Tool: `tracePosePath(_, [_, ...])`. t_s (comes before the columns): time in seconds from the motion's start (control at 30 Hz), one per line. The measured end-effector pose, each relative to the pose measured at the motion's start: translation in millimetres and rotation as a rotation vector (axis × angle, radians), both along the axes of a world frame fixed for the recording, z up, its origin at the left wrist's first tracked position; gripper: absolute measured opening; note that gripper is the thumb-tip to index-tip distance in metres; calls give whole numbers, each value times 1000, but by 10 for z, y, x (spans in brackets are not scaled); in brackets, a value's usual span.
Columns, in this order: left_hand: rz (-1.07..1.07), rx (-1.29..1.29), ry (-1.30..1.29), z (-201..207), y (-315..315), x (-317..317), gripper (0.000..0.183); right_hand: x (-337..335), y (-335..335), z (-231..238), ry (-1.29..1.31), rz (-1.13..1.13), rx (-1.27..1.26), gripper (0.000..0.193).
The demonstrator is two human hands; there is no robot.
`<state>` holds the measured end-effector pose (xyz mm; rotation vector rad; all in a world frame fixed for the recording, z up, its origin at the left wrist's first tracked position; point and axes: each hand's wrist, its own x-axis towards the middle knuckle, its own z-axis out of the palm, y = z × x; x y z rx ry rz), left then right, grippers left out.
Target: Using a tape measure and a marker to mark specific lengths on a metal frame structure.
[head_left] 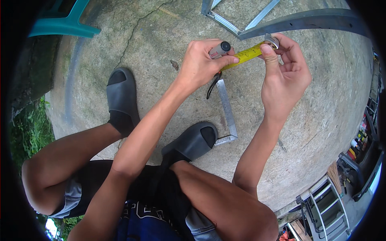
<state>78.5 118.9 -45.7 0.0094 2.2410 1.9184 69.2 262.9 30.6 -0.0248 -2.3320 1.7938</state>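
A grey marker (pixel 218 50) with a dark end lies in the grip of my left hand (pixel 197 64), which also holds a tape measure. Its yellow blade (pixel 247 54) stretches across to my right hand (pixel 284 76). My left thumb presses on the blade; the tape's case is mostly hidden behind that hand, and a black strap (pixel 213 86) dangles below. At the blade's far end, my right thumb and fingers pinch near the metal end hook (pixel 272 41). Below the hands, an L-shaped metal square (pixel 227 108) lies on the concrete beside my right slide sandal (pixel 192 142).
A metal frame (pixel 225 23) and a long dark curved bar (pixel 305 24) lie at the far side. A teal plastic chair (pixel 64 26) stands far left. A metal rack (pixel 327 205) and assorted clutter line the right edge. The concrete floor (pixel 317 120) is cracked in places.
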Motion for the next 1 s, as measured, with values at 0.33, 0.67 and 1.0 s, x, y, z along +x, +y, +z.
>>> tracePosePath(0.33, [423,-344,497,347,111,535,17,84,9,226,323,383,88,20])
tracePosePath(0.67, [-316,-583,62,-359,-414,389,97,137,178,137,211,202,-163,18])
tracePosePath(1.0, [-136,-446,-114,-452,-40,465,80,2,282,51,33,-12,-131,22])
